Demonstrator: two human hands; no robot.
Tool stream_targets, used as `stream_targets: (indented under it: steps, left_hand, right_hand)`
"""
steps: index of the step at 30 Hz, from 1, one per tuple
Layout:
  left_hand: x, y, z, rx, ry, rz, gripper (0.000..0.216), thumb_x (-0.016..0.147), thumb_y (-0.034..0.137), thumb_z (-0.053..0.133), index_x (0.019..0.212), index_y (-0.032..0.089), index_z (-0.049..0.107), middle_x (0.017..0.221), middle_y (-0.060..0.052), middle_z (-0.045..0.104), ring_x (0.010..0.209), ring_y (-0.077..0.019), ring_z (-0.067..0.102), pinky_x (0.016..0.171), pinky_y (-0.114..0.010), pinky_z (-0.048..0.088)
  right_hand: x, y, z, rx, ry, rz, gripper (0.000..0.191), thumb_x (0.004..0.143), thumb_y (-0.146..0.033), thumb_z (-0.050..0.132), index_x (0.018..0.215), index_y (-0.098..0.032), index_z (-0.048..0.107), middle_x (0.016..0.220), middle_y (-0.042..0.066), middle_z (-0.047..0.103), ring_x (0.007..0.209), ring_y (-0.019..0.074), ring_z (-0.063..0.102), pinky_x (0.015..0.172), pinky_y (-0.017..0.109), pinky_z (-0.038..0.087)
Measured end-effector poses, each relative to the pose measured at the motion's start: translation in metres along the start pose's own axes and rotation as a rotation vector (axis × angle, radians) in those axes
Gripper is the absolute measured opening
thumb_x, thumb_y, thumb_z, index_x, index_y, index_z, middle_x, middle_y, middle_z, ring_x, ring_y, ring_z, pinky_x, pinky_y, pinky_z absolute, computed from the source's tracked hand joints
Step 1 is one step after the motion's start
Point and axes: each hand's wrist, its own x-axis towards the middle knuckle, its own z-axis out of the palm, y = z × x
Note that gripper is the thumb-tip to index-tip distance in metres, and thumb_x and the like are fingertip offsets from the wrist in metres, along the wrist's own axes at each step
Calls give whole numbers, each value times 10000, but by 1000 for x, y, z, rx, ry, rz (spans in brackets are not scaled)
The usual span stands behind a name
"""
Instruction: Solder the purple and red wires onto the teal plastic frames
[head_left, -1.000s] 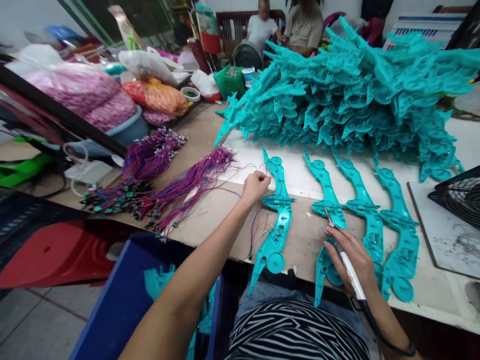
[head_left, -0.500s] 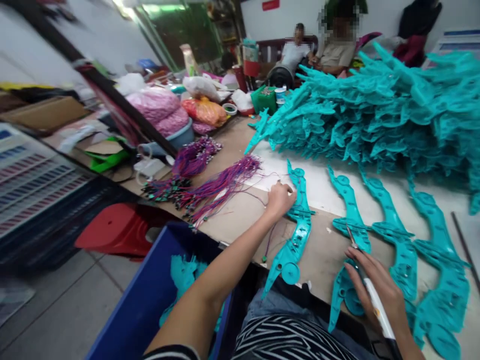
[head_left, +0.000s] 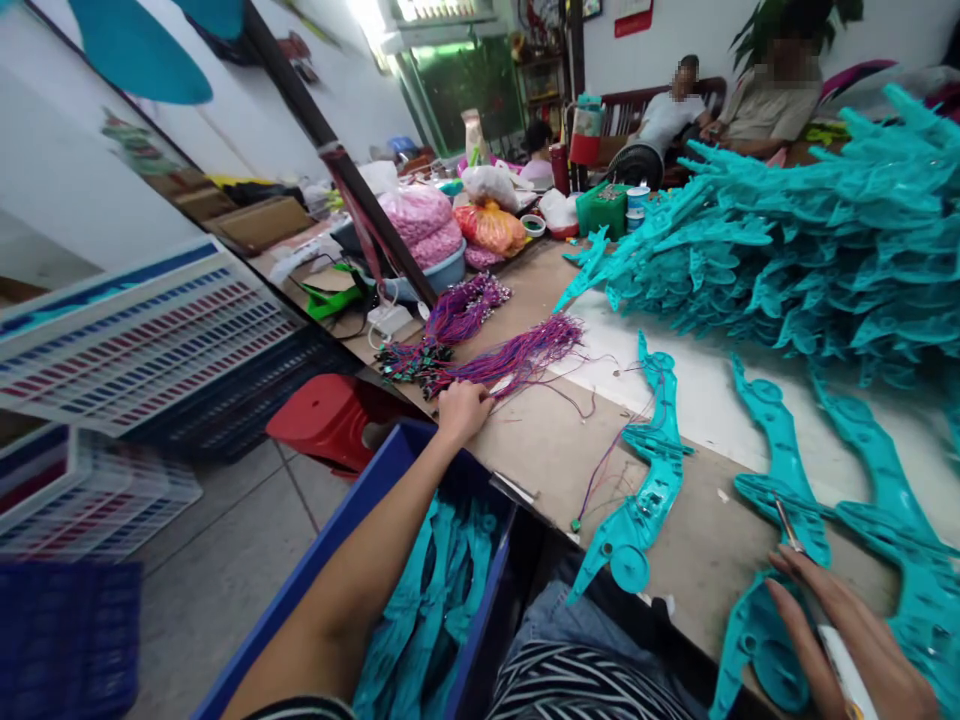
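One head-worn view looks forward and down — close above the table (head_left: 541, 455).

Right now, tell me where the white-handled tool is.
The white-handled tool is at the head view's lower right, in the right hand, its tip over a turquoise piece.

Barred window (head_left: 444, 10): bright, white glare beside it
Under table (head_left: 540, 450): deep shadow
Turquoise plastic part (head_left: 661, 480): small white glints
Blue crate (head_left: 67, 640): dim, blurred
Picture edges: wide-angle stretching

No lettering or numbers can be read.
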Motion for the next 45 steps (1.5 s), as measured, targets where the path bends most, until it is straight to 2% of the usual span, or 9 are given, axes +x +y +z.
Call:
stream_targets:
  steps: [8, 14, 18, 22, 25, 31, 36, 40, 45]
  left_hand:
    - [32, -2, -46, -184, -67, 8, 191, 843, 319, 606, 777, 191, 731, 825, -94, 768, 848, -262, 714, 747, -306, 497]
    - [41, 26, -58, -719, -637, -149, 277, 751, 387, 787, 688, 169, 628, 739, -97, 754, 612, -202, 705, 591, -279, 526]
    - [38, 45, -46, -761, -711, -153, 286, 745, 396, 800, 698, 183, 614, 605, -37, 690, 502, -151, 635, 540, -251, 516]
    - [32, 53, -35, -719, -607, -182, 317, 779, 440, 749, 654, 211, 569, 465, 44, 508, 371, -95, 442, 479, -246, 470]
    - [31, 50, -37, -653, -601, -202, 348, 736, 469, 777, 614, 208, 581, 529, 10, 571, 372, -97, 405, 419, -249, 368]
    - [58, 53, -79, -498, -649, -81, 263, 670, 409, 848, 657, 191, 702, 528, 2, 541, 433, -107, 408, 479, -281, 339]
    - [114, 97, -137, -771, -285, 30, 315, 878, 486, 685, 796, 183, 671, 527, 18, 468, 504, -117, 488, 555, -289, 430]
    - [139, 145, -167, -930, 7, 212, 463, 840, 645, 674, 975, 202, 673, 684, -21, 611, 834, -210, 666, 626, -316, 496]
    - [120, 190, -168, -1023, -8, 257, 223, 981, 352, 592, 982, 148, 681, 777, -1, 673, 875, -196, 708, 612, -245, 440]
  right_hand:
    - [14, -13, 1, 35, 63, 205, 557, 967, -343, 488, 1513, -398, 390, 1282, 37, 689, 1059, 300, 712, 784, 487, 616]
    - [-1, -6, 6, 6, 2, 164, 519, 983, -331, 432, 1481, -474, 407, 1365, -9, 639, 1128, 291, 683, 839, 480, 597]
    - [5, -9, 1, 34, 8, 237, 520, 985, -389, 438, 1503, -407, 402, 1318, 30, 669, 1091, 302, 698, 828, 492, 595]
    - [16, -15, 0, 50, 51, 304, 499, 956, -428, 525, 1452, -410, 470, 1240, 24, 706, 1038, 296, 714, 831, 471, 592]
    - [18, -16, 1, 41, 67, 314, 483, 946, -459, 544, 1421, -383, 508, 1210, 34, 716, 1015, 300, 719, 845, 464, 583]
    - [15, -14, 4, 34, 64, 296, 442, 960, -456, 530, 1375, -304, 549, 1221, 54, 708, 1049, 281, 709, 882, 415, 561]
    - [18, -18, 8, 7, 140, 256, 405, 964, -389, 549, 1353, -280, 573, 1201, 62, 722, 1033, 258, 717, 864, 374, 567]
    - [23, -24, 8, 32, 97, 227, 413, 962, -387, 560, 1349, -244, 575, 1192, 60, 725, 1035, 234, 720, 901, 351, 577]
    - [33, -35, 13, 52, 73, 184, 383, 948, -322, 594, 1317, -215, 591, 1177, 68, 732, 1049, 229, 722, 878, 334, 602]
